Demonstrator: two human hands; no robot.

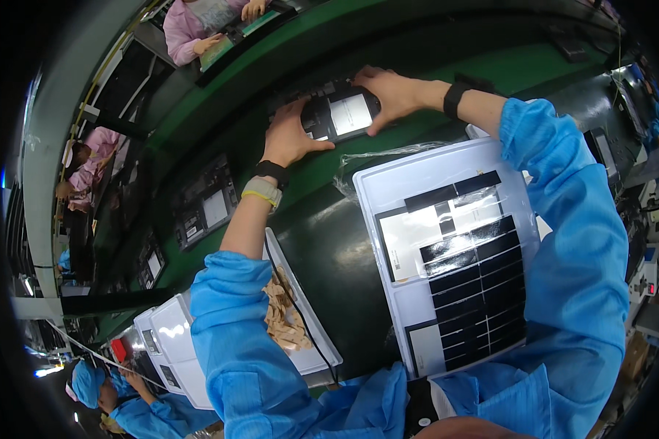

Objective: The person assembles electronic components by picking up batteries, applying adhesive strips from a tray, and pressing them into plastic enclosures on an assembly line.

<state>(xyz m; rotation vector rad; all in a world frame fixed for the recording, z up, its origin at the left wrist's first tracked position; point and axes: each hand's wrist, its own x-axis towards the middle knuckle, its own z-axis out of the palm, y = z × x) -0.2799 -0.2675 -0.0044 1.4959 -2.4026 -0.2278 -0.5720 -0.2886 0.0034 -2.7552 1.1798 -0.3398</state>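
Note:
At the far side of the bench I have both hands on a flat black electronic device housing (318, 115) with a white labelled panel set in it. My left hand (291, 137) grips its left end, thumb along the near edge and fingers over the far side. Its right end is in my right hand (392, 96), fingers on the far edge and thumb by the near corner. Both ends are partly hidden by my hands. The housing lies at or just above the green belt (285, 194); I cannot tell whether it touches.
Near me, a white tray (377, 219) holds rows of black strips, with clear plastic film (351, 172) by its far edge. Tan pieces fill another tray (322, 357) beside my left forearm. Similar housings (205, 203) lie left along the belt. Other people in pink and blue work nearby.

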